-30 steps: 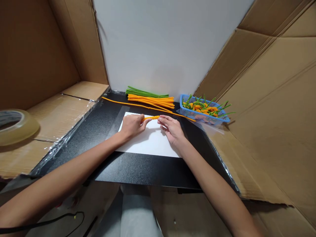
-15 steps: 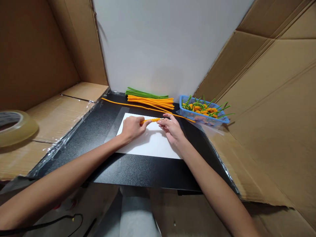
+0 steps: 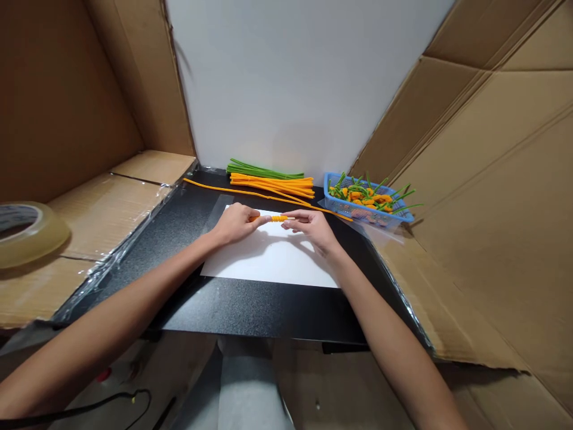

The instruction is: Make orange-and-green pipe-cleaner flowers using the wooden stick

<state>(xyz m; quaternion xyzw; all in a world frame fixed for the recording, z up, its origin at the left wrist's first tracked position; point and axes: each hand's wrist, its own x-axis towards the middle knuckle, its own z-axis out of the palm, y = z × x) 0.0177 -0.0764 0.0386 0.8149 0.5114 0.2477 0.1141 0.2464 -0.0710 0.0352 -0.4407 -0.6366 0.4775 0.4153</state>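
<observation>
An orange pipe cleaner (image 3: pixel 279 218) is wound in a tight coil around a thin pale stick (image 3: pixel 290 218), held level just above a white sheet of paper (image 3: pixel 268 260). My left hand (image 3: pixel 237 223) is closed on the coil's left end, thumb stretched along it. At the other side, the fingertips of my right hand (image 3: pixel 312 229) pinch the stick's bare end. The fingers hide both ends of the stick.
Behind the paper lie bundles of green pipe cleaners (image 3: pixel 264 169) and orange pipe cleaners (image 3: pixel 273 184), with long loose orange ones in front. A blue basket (image 3: pixel 367 214) of orange-and-green pieces stands at the back right. A tape roll (image 3: pixel 49 236) sits left on cardboard.
The raised, spread fingers of my right hand have come down and together at the stick's end. My left hand has shifted slightly left, and more of the coil shows between the hands.
</observation>
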